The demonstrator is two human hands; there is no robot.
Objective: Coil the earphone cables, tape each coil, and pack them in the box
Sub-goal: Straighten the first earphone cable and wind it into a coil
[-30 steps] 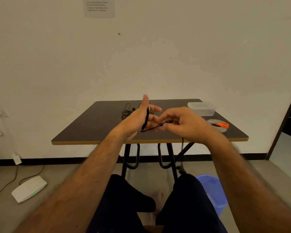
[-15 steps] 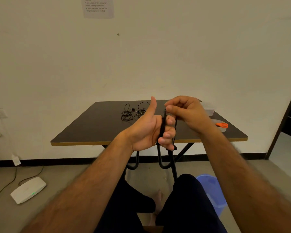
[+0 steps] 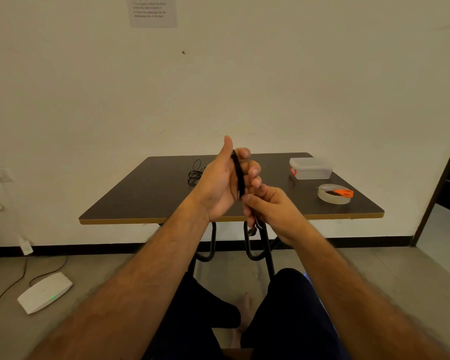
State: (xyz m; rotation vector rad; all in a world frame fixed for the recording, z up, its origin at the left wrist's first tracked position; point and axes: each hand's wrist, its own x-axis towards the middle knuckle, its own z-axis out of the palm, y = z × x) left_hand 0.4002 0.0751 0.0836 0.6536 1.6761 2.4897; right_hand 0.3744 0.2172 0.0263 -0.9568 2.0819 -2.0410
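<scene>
A black earphone cable (image 3: 239,175) is wound in loops around the fingers of my left hand (image 3: 225,181), which is raised over the table's near edge with the thumb pointing up. My right hand (image 3: 269,207) sits just below and to the right, pinching the cable's loose end, which hangs down past the table edge. More black earphone cables (image 3: 195,173) lie tangled on the table behind my left hand. A clear plastic box (image 3: 311,168) with a red latch and its lid on stands at the back right. In front of it is a clear tape roll (image 3: 333,197).
Orange-handled scissors (image 3: 342,192) lie across the tape roll. The dark table (image 3: 146,193) has a yellow edge. A white device (image 3: 44,292) with a green light and its cord lie on the floor at left. A wall stands close behind the table.
My right hand has come down from above my left hand's fingers to below them, carrying the cable's end round. My left hand has risen slightly.
</scene>
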